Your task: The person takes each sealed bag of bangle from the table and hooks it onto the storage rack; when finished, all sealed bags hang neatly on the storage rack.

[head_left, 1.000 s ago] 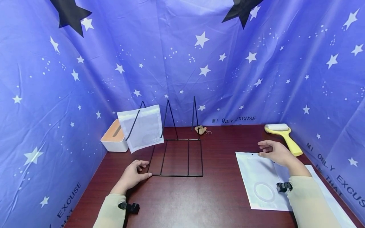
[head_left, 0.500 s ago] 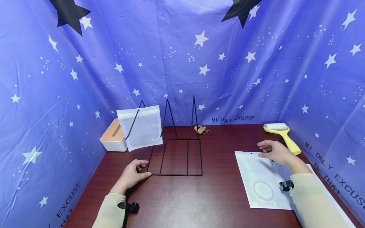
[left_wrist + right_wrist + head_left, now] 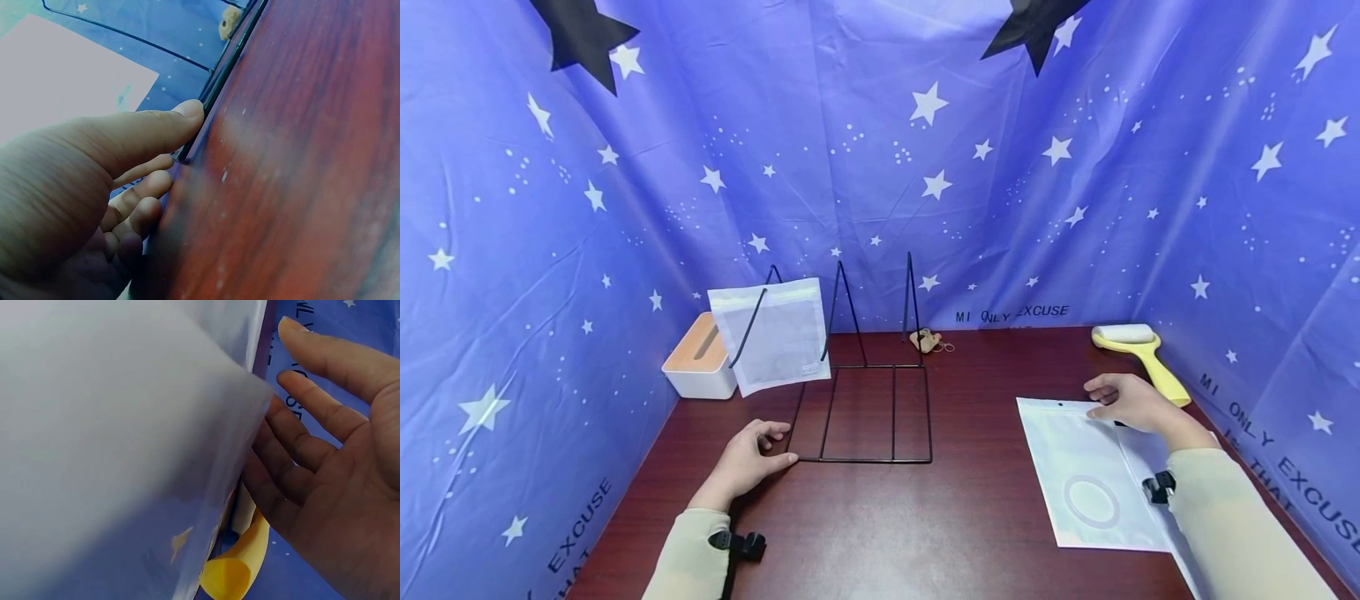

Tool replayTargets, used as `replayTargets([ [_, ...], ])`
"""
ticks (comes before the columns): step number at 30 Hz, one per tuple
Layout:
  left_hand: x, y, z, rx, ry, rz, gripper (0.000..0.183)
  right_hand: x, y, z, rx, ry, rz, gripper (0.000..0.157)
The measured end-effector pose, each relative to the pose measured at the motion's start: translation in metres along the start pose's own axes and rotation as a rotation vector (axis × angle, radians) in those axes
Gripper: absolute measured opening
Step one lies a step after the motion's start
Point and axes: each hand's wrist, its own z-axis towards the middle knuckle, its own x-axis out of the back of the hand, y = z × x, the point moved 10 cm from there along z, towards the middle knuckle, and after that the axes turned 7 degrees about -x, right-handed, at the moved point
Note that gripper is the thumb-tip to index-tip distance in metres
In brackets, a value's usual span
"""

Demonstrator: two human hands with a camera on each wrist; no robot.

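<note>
My left hand (image 3: 745,460) holds the front left corner of a black wire rack (image 3: 865,461), which has upright loops. In the left wrist view the thumb lies on the wire (image 3: 232,65), with the fingers curled below. A white zip pouch (image 3: 778,333) stands tilted between the rack's left loops. My right hand (image 3: 1131,402) is over the top edge of a larger white zip bag (image 3: 1051,467) with a round window, lying on the table. In the right wrist view its loose fingers are at the bag's edge (image 3: 259,403), the thumb well apart.
A white tissue box with a wooden lid (image 3: 700,367) stands behind the rack's left side. A yellow-handled lint roller (image 3: 1157,367) lies at the back right. A small tan object with a ring (image 3: 927,340) sits behind the rack. Starry blue cloth (image 3: 880,167) encloses the table.
My right hand has shifted slightly to the right along the top of the large zip bag, its thumb and fingers a little farther over. My left hand and the rack stay in place.
</note>
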Motion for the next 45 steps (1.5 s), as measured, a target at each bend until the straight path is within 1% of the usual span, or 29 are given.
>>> replayTargets([
  [7, 0.000, -0.001, 0.000, 0.001, -0.001, -0.005, 0.050, 0.000, 0.011, 0.007, -0.075, 0.025, -0.032, 0.053],
  [13, 0.000, 0.000, 0.000, -0.005, -0.001, 0.000, 0.050, -0.005, 0.017, 0.011, -0.146, -0.009, -0.001, 0.051],
  [20, 0.000, 0.000, 0.000, -0.003, -0.002, 0.007, 0.049, -0.004, 0.014, 0.011, -0.124, 0.014, -0.049, 0.048],
  [26, 0.001, 0.001, 0.000, -0.007, 0.000, 0.009, 0.049, -0.004, 0.013, 0.012, -0.140, 0.018, -0.016, 0.046],
  [31, 0.002, 0.001, -0.001, -0.009, 0.006, 0.012, 0.050, -0.006, 0.013, 0.014, -0.139, 0.010, -0.021, 0.044],
  [37, 0.003, 0.003, -0.001, -0.026, 0.014, 0.017, 0.049, -0.008, 0.013, 0.015, -0.123, -0.010, -0.017, 0.037],
  [42, 0.001, 0.002, 0.000, -0.014, -0.002, 0.013, 0.050, -0.010, 0.015, 0.015, -0.117, -0.029, -0.001, 0.029],
  [45, 0.001, 0.001, 0.000, -0.009, -0.008, 0.010, 0.050, -0.010, 0.017, 0.016, -0.119, -0.030, 0.009, 0.028],
])
